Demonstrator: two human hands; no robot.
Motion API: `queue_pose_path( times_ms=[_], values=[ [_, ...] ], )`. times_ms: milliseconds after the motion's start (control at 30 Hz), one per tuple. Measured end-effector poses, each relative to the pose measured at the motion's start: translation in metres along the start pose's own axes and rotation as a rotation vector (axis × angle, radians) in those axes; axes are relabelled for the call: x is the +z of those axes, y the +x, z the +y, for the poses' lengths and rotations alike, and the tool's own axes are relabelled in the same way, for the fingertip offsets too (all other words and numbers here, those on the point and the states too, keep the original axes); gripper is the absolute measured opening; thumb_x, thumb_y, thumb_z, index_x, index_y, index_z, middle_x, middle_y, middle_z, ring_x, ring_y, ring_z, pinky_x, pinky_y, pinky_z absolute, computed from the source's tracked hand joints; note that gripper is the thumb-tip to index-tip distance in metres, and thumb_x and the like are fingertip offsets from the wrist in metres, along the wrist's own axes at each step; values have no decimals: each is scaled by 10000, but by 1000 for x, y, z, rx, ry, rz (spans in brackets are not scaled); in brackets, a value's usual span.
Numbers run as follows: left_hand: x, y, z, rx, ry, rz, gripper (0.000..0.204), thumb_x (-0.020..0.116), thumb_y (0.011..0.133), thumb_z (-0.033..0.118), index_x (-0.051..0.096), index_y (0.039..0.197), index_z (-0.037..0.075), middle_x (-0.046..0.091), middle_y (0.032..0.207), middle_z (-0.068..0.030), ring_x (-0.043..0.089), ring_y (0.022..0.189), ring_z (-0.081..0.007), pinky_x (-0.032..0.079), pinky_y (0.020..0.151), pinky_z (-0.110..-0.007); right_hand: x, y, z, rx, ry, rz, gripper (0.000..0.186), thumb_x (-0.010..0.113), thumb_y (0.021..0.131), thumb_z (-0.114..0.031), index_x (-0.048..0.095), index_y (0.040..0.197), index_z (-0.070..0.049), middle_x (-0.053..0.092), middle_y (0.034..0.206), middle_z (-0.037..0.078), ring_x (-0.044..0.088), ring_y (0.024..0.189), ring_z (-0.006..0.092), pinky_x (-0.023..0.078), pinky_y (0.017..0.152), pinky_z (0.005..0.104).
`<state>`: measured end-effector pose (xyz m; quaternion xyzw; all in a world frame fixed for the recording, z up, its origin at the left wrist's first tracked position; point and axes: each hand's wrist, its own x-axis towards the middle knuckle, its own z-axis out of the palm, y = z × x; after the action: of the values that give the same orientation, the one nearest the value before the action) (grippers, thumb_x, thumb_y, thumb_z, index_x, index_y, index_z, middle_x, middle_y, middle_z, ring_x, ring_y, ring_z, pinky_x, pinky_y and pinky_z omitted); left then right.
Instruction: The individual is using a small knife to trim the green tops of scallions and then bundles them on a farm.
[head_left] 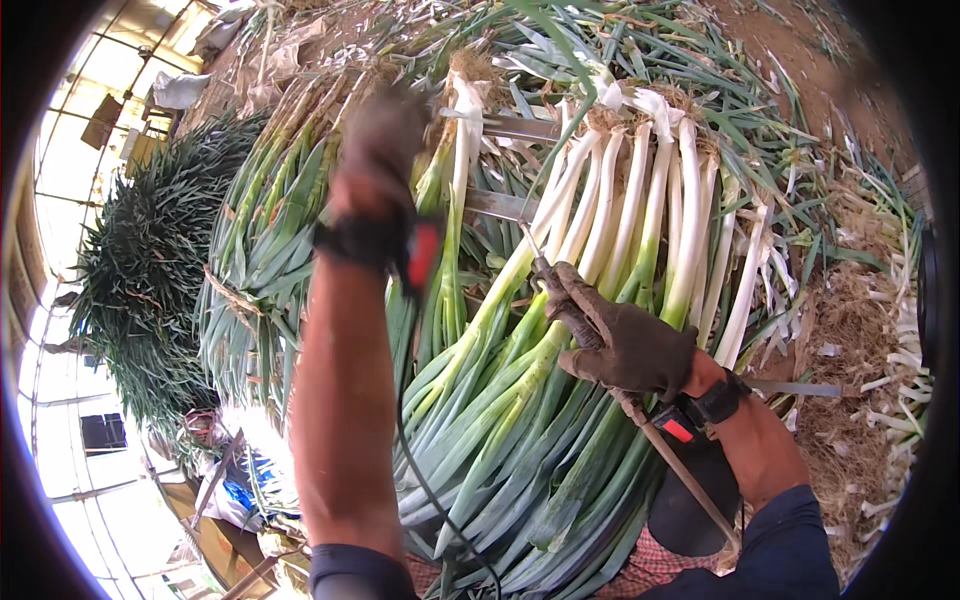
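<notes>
My gloved left hand (383,145) is smeared by motion over the upper ends of some leeks (290,160) at left center; I cannot tell what its fingers hold. My gloved right hand (625,340) is closed on a thin metal nozzle tool (545,268), with a tube running down toward the lower right. The nozzle points at long leeks (600,215) with white stems, roots at the top and green leaves fanning down, lying across metal bars (500,205). A single leek (462,165) stands apart between the two groups.
A dark green leek pile (150,250) fills the left, before a bright framed wall. Root trimmings and cut white stems (850,390) lie along the right. Loose leaves and bare soil (750,40) are at the back. A dark cable hangs beside my left forearm.
</notes>
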<state>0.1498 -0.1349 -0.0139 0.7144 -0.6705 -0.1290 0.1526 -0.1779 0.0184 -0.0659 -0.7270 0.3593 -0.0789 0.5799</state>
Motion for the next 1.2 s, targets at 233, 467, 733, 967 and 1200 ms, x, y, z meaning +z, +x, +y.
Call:
queue_pose_path(
  times_ms=[233,467,733,967,1200],
  values=[
    [117,-156,-38,-335,271,-126,404,710,948,431,764,1008,35,779,974,-231,757,948,-427,586,859,-511,14,-4,-19,-108,-1,-57,1082,760,937,-269,57,1704,33,636,1445,179,694,1186,320,509,1047,360],
    [17,-63,-10,168,383,99,67,718,907,176,713,854,135,713,808,-97,689,726,-258,532,655,-374,13,-2,-8,-21,-126,-59,1041,744,948,-323,110,1668,80,707,1343,189,736,1058,419,561,938,444],
    [35,-36,-13,-266,-205,41,275,688,954,132,760,1212,72,756,1186,-181,734,1084,-278,592,900,-372,8,-7,-21,-71,-91,9,1030,733,948,-304,98,1695,12,701,1356,187,732,1048,435,564,955,438],
    [153,-155,-28,-259,51,60,536,694,910,229,645,1435,137,740,1054,-188,728,1019,-388,574,895,-514,-13,44,-44,101,-290,34,1024,736,935,-251,101,1710,-36,713,1231,276,742,897,427,586,840,452],
    [123,-199,-10,-303,53,-144,571,723,913,280,651,1479,259,732,983,-134,720,935,-367,566,846,-511,-46,148,-29,259,-630,78,979,606,892,-236,112,1661,115,742,1036,343,754,961,432,586,883,471]
  ],
)
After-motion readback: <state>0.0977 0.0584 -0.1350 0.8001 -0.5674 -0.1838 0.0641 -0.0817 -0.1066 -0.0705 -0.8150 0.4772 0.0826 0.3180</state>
